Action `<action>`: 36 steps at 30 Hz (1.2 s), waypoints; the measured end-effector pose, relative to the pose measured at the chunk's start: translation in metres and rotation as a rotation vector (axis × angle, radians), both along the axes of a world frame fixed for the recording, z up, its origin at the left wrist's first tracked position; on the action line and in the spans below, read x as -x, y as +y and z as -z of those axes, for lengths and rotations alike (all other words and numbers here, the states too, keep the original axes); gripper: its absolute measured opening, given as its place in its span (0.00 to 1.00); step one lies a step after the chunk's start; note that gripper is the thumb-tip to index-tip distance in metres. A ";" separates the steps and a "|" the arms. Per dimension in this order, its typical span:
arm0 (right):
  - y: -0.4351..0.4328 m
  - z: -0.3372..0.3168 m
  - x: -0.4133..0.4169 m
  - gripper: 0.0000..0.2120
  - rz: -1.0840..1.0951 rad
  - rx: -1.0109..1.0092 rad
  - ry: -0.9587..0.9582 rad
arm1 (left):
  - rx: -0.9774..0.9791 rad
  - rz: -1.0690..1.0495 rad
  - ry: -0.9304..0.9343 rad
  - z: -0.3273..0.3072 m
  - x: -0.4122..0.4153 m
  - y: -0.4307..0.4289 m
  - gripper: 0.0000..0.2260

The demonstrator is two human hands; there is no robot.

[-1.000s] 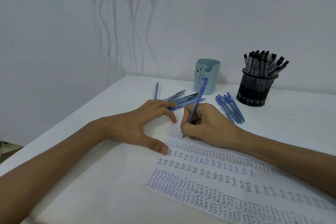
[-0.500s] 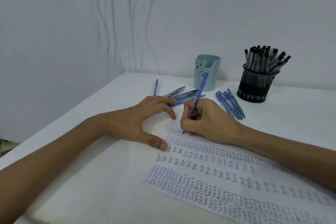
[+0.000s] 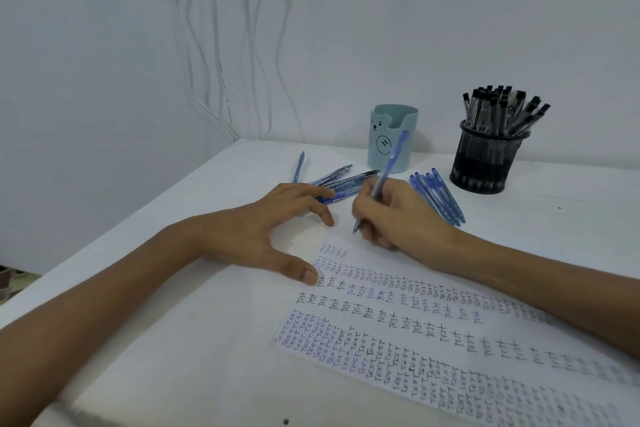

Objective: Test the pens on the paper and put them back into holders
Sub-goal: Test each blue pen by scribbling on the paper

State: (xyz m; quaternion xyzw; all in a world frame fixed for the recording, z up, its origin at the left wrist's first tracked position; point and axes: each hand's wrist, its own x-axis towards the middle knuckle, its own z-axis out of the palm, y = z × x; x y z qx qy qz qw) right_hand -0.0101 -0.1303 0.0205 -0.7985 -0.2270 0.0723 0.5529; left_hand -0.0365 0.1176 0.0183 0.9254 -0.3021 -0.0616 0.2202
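Fingers [image 3: 362,204] of right hand [image 3: 401,215] pinching blue pen [image 3: 390,161]; left hand [image 3: 256,229] splayed, thumb at paper [image 3: 349,326] edge.

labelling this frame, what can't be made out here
Head view only.
Inside the blue cup: its wall hides it.
Whether the pen touches the paper: tip too small.
Paper's right end: cut off by the frame edge, writing blurred.
Loose pens: partly under the left hand.

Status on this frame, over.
Right hand grips blue pen, tip near paper. Left hand open, thumb on paper edge. Loose pens behind, not blocking.
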 end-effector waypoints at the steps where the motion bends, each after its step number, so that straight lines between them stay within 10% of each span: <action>1: 0.000 -0.001 -0.002 0.09 0.028 -0.102 0.104 | -0.001 0.000 -0.008 0.000 0.000 0.001 0.31; 6: 0.002 0.001 -0.008 0.23 0.044 -0.272 0.193 | -0.015 0.005 -0.021 0.000 -0.001 0.000 0.32; 9: 0.000 0.002 -0.006 0.08 0.004 -0.294 0.123 | -0.010 0.010 -0.050 0.000 -0.001 0.001 0.32; 24: -0.002 -0.004 -0.011 0.15 0.040 -0.446 0.263 | 0.026 0.006 -0.120 0.006 -0.011 0.004 0.35; 36: -0.056 -0.033 -0.077 0.16 0.286 0.607 -0.373 | 0.045 0.020 -0.183 0.027 -0.036 0.014 0.39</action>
